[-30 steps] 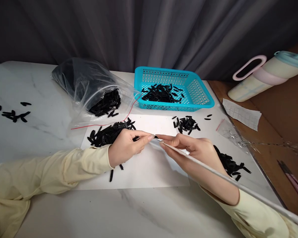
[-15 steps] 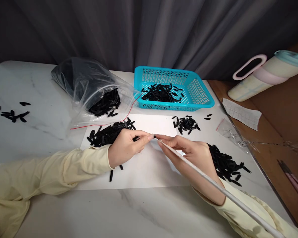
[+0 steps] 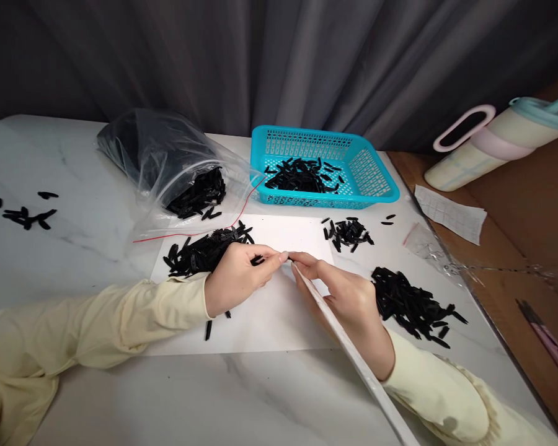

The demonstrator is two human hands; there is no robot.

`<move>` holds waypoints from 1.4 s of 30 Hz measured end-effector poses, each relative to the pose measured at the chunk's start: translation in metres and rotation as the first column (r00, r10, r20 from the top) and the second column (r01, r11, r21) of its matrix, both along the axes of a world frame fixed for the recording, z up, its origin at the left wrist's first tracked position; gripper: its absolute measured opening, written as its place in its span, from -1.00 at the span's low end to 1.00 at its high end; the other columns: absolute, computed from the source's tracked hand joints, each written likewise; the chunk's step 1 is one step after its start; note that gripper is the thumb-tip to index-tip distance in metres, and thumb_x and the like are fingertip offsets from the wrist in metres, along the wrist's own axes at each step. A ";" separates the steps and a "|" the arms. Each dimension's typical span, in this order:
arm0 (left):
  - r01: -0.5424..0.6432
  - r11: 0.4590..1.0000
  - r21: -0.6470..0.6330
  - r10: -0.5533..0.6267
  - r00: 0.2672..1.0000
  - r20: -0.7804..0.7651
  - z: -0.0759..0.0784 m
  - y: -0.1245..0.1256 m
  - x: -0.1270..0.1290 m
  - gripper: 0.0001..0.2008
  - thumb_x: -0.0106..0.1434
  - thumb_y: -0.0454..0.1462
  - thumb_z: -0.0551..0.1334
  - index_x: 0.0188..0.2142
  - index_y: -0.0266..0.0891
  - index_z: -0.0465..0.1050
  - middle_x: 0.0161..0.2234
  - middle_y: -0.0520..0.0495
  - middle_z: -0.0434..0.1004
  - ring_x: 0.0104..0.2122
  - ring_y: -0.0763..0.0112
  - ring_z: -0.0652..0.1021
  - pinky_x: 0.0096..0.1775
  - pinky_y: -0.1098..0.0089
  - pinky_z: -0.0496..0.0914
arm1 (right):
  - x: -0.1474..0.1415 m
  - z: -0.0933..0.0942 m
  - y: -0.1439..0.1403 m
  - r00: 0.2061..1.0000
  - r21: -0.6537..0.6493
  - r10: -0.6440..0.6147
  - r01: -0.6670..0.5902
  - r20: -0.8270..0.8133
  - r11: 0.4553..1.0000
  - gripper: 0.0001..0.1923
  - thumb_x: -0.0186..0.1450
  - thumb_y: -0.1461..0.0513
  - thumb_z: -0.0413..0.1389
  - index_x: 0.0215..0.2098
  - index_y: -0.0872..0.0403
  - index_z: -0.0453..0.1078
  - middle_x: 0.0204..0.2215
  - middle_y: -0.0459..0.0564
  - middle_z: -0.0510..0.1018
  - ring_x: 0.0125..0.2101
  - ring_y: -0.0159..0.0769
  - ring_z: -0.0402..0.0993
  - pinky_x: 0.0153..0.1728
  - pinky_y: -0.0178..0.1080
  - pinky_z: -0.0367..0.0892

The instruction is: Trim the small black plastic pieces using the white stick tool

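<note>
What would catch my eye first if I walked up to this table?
Probably the two hands meeting mid-table: the left hand pinches a small black piece, while the right hand holds a long white rod. Behind them sits a bright turquoise basket, with black pieces heaped to the right.

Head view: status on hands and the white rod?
Left hand pinching small black plastic piece. Right hand gripping thin white rod, tip at left fingertips. Nothing between them; black piece piles alongside on white paper sheet.

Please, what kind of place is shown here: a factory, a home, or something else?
Probably a home or small workshop table used for hand assembly. Signs: heaps of small black parts on a marble-look table, a turquoise basket with more of them, and a drinking tumbler beside a curtain.
</note>
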State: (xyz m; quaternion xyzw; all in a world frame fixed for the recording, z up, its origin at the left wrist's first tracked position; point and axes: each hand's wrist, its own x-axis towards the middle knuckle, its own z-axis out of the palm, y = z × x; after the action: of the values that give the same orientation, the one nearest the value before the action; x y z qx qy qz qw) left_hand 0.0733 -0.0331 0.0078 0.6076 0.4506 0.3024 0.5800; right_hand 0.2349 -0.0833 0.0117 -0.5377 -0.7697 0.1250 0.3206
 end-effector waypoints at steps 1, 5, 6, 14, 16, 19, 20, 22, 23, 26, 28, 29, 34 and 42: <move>-0.003 1.000 0.005 0.003 1.000 -0.005 0.000 0.000 0.000 -0.73 0.18 -0.19 0.16 -0.52 -0.35 0.43 -0.75 0.16 0.08 -0.70 0.63 0.14 -0.65 0.51 0.05 | 0.000 -0.001 0.000 1.000 0.014 0.009 -0.009 0.021 1.000 -0.86 0.33 0.32 -0.05 -0.26 0.03 0.33 -0.26 -0.03 0.58 -0.49 -0.37 0.49 -0.47 -0.34 0.34; -0.005 0.999 0.036 0.005 1.000 -0.016 0.000 -0.001 0.002 -0.71 0.18 -0.18 0.15 -0.56 -0.33 0.40 -0.75 0.15 0.09 -0.69 0.62 0.15 -0.65 0.51 0.04 | 0.000 -0.004 0.001 0.997 0.084 0.050 -0.054 0.055 0.995 -0.85 0.32 0.36 -0.06 -0.34 0.06 0.29 -0.28 0.00 0.55 -0.42 -0.37 0.49 -0.41 -0.35 0.33; -0.003 0.999 0.040 0.003 1.000 -0.013 0.000 -0.001 0.002 -0.71 0.18 -0.18 0.15 -0.57 -0.33 0.39 -0.75 0.15 0.09 -0.69 0.62 0.15 -0.64 0.51 0.04 | 0.000 -0.005 0.001 0.997 0.098 0.056 -0.061 0.053 0.993 -0.85 0.32 0.37 -0.06 -0.33 0.06 0.28 -0.30 -0.01 0.55 -0.40 -0.36 0.49 -0.39 -0.36 0.33; 0.000 0.999 0.036 0.000 1.000 0.016 -0.002 -0.001 0.001 -0.74 0.19 -0.22 0.14 -0.52 -0.36 0.42 -0.73 0.16 0.11 -0.69 0.64 0.15 -0.63 0.53 0.06 | -0.004 -0.017 0.005 0.998 0.320 0.067 -0.065 0.004 0.945 -0.86 0.27 0.43 0.01 -0.37 0.08 0.24 -0.26 0.01 0.55 -0.39 -0.38 0.51 -0.44 -0.38 0.35; -0.002 0.999 0.035 0.001 1.000 0.019 -0.002 -0.001 0.001 -0.74 0.20 -0.22 0.14 -0.51 -0.36 0.43 -0.72 0.16 0.12 -0.68 0.64 0.16 -0.62 0.53 0.07 | -0.004 -0.019 0.005 0.999 0.337 0.045 -0.045 0.009 0.940 -0.86 0.27 0.42 0.02 -0.37 0.08 0.24 -0.26 0.00 0.56 -0.42 -0.38 0.52 -0.44 -0.39 0.37; 0.007 0.997 0.071 -0.007 1.000 -0.004 -0.001 -0.002 0.001 -0.75 0.19 -0.24 0.15 -0.51 -0.37 0.44 -0.72 0.15 0.16 -0.68 0.64 0.20 -0.62 0.54 0.10 | -0.004 -0.016 0.006 1.000 0.296 -0.007 0.013 -0.021 0.955 -0.89 0.26 0.40 0.04 -0.34 0.07 0.27 -0.24 0.01 0.57 -0.41 -0.37 0.54 -0.42 -0.39 0.41; 0.013 0.996 0.084 -0.012 1.000 -0.013 -0.001 -0.002 0.001 -0.76 0.19 -0.24 0.16 -0.52 -0.37 0.44 -0.72 0.14 0.17 -0.67 0.64 0.21 -0.61 0.54 0.11 | -0.003 -0.013 0.007 0.998 0.262 -0.029 0.042 -0.053 0.964 -0.90 0.26 0.39 0.04 -0.34 0.07 0.28 -0.23 0.01 0.57 -0.38 -0.35 0.55 -0.41 -0.39 0.42; 0.022 0.996 0.090 -0.021 1.000 -0.010 0.000 -0.003 0.001 -0.76 0.18 -0.24 0.16 -0.51 -0.37 0.45 -0.72 0.13 0.18 -0.67 0.64 0.21 -0.61 0.55 0.12 | -0.002 -0.004 0.009 0.984 0.150 -0.082 0.106 -0.158 0.983 -0.90 0.25 0.37 0.06 -0.40 0.07 0.30 -0.25 0.01 0.58 -0.33 -0.29 0.56 -0.36 -0.36 0.45; 0.021 0.996 0.082 -0.021 1.000 0.009 -0.001 -0.003 0.000 -0.77 0.18 -0.24 0.17 -0.48 -0.37 0.47 -0.72 0.14 0.17 -0.67 0.64 0.21 -0.62 0.55 0.12 | 0.000 0.001 0.010 0.968 0.070 -0.109 0.127 -0.225 0.989 -0.87 0.25 0.35 0.07 -0.46 0.07 0.29 -0.26 0.01 0.59 -0.30 -0.26 0.56 -0.33 -0.34 0.45; 0.005 0.999 0.038 -0.008 0.996 0.092 -0.003 -0.005 -0.001 -0.78 0.18 -0.23 0.18 -0.35 -0.38 0.51 -0.72 0.16 0.13 -0.69 0.64 0.18 -0.63 0.55 0.11 | 0.004 0.021 0.012 0.883 -0.207 -0.184 0.101 -0.432 0.973 -0.76 0.21 0.28 0.14 -0.60 0.06 0.28 -0.37 -0.01 0.61 -0.21 -0.16 0.53 -0.28 -0.28 0.47; -0.006 1.000 0.015 0.004 0.992 0.127 -0.005 -0.005 -0.002 -0.76 0.17 -0.22 0.19 -0.29 -0.39 0.52 -0.73 0.16 0.10 -0.70 0.64 0.16 -0.65 0.55 0.09 | 0.008 0.031 0.008 0.817 -0.346 -0.237 0.050 -0.525 0.937 -0.77 0.17 0.25 0.19 -0.62 0.07 0.32 -0.42 -0.01 0.62 -0.14 -0.10 0.49 -0.24 -0.24 0.47; -0.005 1.000 0.007 0.004 0.991 0.135 -0.005 -0.005 -0.002 -0.75 0.17 -0.22 0.20 -0.28 -0.40 0.52 -0.73 0.17 0.09 -0.70 0.65 0.15 -0.66 0.55 0.09 | 0.010 0.034 0.005 0.788 -0.388 -0.267 0.038 -0.555 0.921 -0.78 0.14 0.25 0.21 -0.62 0.07 0.34 -0.41 0.00 0.62 -0.12 -0.09 0.48 -0.22 -0.23 0.47; 0.043 0.999 -0.023 -0.039 0.987 0.156 -0.002 -0.008 -0.004 -0.72 0.17 -0.23 0.19 -0.26 -0.45 0.53 -0.74 0.17 0.04 -0.72 0.66 0.12 -0.68 0.56 0.06 | 0.012 0.036 -0.015 0.672 -0.452 -0.376 0.068 -0.638 0.889 -0.87 0.11 0.27 0.25 -0.57 0.07 0.43 -0.28 0.02 0.60 -0.14 -0.14 0.49 -0.19 -0.28 0.47; 0.138 0.990 0.024 -0.140 0.981 0.132 0.002 -0.010 -0.005 -0.76 0.18 -0.30 0.17 -0.29 -0.46 0.54 -0.76 0.17 0.07 -0.73 0.66 0.13 -0.68 0.56 0.10 | 0.006 0.028 -0.025 0.760 -0.352 -0.287 0.082 -0.583 0.932 -0.90 0.15 0.28 0.20 -0.53 0.06 0.45 -0.26 0.00 0.60 -0.20 -0.14 0.53 -0.26 -0.29 0.50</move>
State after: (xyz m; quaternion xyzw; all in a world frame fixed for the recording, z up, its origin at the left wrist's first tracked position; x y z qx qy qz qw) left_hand 0.0687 -0.0427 0.0102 0.6204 0.3650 0.3043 0.6239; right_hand 0.2411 -0.1081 0.0394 -0.5824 -0.5329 0.3811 0.4813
